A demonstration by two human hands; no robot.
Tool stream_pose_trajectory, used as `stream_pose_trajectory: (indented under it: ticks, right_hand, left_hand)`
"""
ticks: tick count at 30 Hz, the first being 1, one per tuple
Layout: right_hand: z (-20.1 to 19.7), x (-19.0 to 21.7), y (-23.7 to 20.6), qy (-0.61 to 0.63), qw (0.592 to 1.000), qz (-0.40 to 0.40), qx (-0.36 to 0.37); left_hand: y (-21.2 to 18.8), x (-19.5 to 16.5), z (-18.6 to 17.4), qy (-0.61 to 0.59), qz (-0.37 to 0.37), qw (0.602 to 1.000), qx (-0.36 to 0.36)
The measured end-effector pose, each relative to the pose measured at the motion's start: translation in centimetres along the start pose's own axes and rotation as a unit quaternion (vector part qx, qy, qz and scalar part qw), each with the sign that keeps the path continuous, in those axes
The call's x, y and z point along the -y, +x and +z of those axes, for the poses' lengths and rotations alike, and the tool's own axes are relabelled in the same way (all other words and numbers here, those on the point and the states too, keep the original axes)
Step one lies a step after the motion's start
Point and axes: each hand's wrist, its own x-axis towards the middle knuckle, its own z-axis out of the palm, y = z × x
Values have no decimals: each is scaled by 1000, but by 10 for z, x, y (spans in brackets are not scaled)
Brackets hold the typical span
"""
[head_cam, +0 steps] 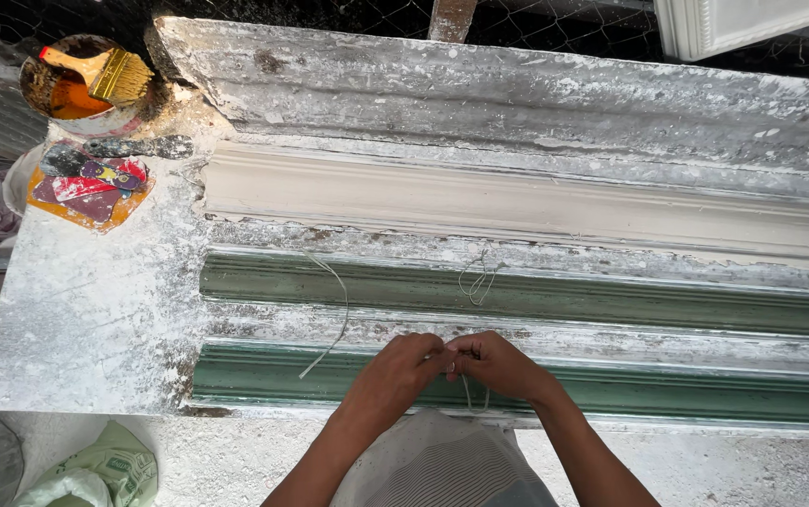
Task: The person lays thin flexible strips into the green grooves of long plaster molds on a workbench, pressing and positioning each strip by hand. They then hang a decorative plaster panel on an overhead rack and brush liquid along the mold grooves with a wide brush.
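1. Thin white string (468, 394) is pinched between both hands at the near edge of the bench, over the closest green trough; a short loop of it hangs below the knuckles.
2. Left hand (403, 368) is closed narrow, fingertips pressed onto the string and touching the right hand.
3. Right hand (494, 361) is likewise curled tight on the same string, thumb and fingers meeting the left.
4. Nearest long green moulding channel (667, 392) runs left to right directly beneath the hands.
5. A loose length of white cord (337, 310) lies curved across the plaster ridge and the second green channel (611, 299), just left of the hands.
6. A small knotted tangle of string (480, 277) rests on that second channel, beyond the hands.
7. Farther back sits a long cream-coloured cast cornice strip (517, 202).
8. A plaster-crusted grey slab (517, 94) lies behind it.
9. At the far left corner stands a round tin of orange liquid (67, 94) with a yellow-bristled brush (109, 75) across it, and dirty scrapers on an orange tray (95, 183) just nearer.
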Motion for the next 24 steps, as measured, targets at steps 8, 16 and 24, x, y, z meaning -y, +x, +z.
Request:
stream_pose_trajectory:
  ticks: [8, 16, 24]
  right_hand:
    - [3, 22, -8, 80, 995, 56, 19]
    - [-18, 10, -9, 337, 933, 43, -118]
    - [37, 2, 8, 169, 980, -16, -105]
  left_hand:
    - [-1, 6, -3, -53, -48, 997, 1]
    - [0, 5, -4, -87, -149, 976, -129]
    - [12, -4, 30, -230, -278, 912, -194]
